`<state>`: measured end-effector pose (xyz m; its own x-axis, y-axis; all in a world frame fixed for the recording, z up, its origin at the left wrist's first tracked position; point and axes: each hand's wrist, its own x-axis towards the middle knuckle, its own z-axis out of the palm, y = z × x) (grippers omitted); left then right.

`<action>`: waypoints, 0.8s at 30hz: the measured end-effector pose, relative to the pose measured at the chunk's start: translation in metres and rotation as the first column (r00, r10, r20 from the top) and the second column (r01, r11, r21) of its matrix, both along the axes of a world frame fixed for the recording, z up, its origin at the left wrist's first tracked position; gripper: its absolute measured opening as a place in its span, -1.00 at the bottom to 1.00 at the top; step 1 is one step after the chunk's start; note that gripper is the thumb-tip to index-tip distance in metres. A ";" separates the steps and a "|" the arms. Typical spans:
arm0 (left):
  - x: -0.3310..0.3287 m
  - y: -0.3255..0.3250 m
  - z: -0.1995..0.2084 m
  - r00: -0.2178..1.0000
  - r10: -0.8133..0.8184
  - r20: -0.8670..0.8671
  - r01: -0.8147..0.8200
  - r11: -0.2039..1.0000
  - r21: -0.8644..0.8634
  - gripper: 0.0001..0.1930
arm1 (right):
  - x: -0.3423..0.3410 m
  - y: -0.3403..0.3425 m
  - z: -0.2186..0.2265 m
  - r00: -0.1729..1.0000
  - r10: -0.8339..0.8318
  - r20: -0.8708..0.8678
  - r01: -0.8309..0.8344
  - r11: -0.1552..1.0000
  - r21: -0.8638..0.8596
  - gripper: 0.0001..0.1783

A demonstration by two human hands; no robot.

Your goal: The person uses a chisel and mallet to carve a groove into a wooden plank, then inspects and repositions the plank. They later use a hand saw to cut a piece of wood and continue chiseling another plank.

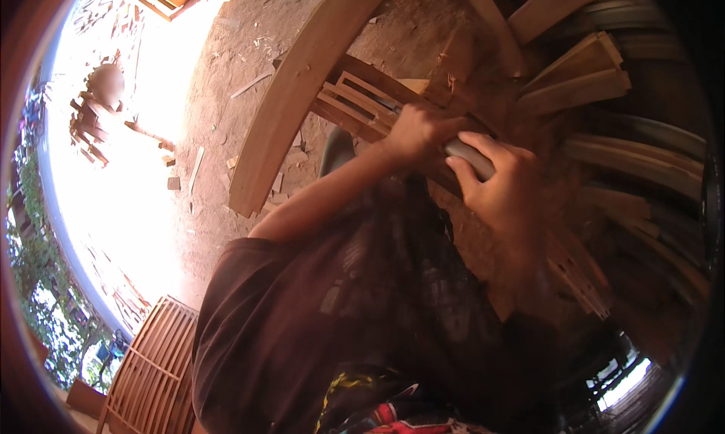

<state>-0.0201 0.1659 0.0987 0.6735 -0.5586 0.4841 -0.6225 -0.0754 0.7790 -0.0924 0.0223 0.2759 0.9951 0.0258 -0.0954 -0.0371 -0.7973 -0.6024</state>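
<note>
My left hand (pixel 420 134) is closed low over a slatted wooden piece (pixel 353 111), its fingers curled; what lies inside them is hidden. Just to the right, my right hand (pixel 504 179) grips a smooth grey rounded object (pixel 471 160), thumb and fingers on either side of it. That object could be a tool's handle, but its far end is covered by my hands. The slatted piece runs diagonally beneath both hands, with long openings between its bars. A broad wooden plank (pixel 302 94) crosses its far left end.
Stacked wooden boards (pixel 578 90) crowd the right side. Wood scraps (pixel 198 169) litter the dirt floor at left. A slatted wooden panel (pixel 155 362) stands at lower left. Another person (pixel 98 113) is in the bright area at far left.
</note>
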 end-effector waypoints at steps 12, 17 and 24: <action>0.008 -0.013 0.067 0.943 -0.220 0.250 0.118 0.923 0.366 -0.64 | -0.044 -0.027 0.013 0.981 -0.092 0.173 0.074 0.991 0.111 -0.69; -0.022 -0.021 0.071 0.975 -0.219 -0.027 0.220 0.968 0.120 -0.63 | -0.033 -0.016 0.059 0.988 -0.098 -0.115 0.100 0.995 0.005 -0.72; -0.024 -0.024 0.083 0.971 -0.193 -0.143 0.163 0.966 -0.198 -0.64 | -0.002 0.016 0.112 0.973 -0.112 -0.201 0.075 0.980 -0.182 -0.75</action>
<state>-0.0443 0.1418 0.1817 0.6479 -0.5883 0.4839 -0.4791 0.1791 0.8593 -0.0940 0.0384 0.3879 0.9497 -0.1015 -0.2963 -0.2269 -0.8750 -0.4277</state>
